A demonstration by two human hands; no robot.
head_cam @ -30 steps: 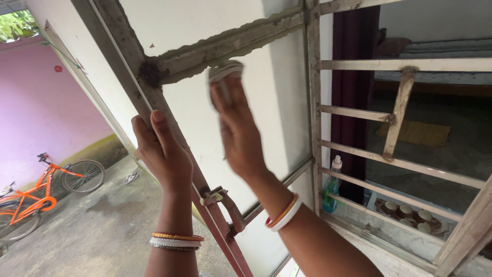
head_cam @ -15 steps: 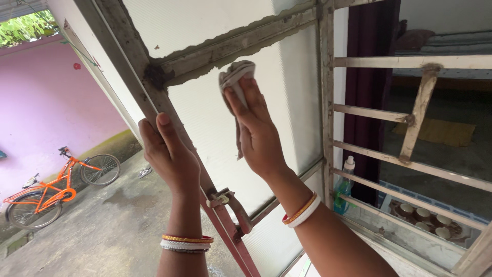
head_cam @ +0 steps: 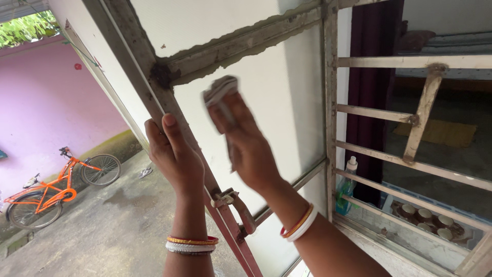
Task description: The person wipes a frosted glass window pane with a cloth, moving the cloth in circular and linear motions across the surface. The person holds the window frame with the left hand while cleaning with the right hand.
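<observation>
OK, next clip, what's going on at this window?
A person is wiping the frosted pane of an opened window shutter. The right hand presses a small grey cloth flat against the glass and is motion-blurred. The left hand grips the shutter's rusty frame edge, just above its latch handle. A green spray bottle stands on the sill behind the window bars.

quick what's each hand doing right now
Left hand: closed around the window frame edge.
Right hand: flat, pressing a cloth against the pane.
</observation>
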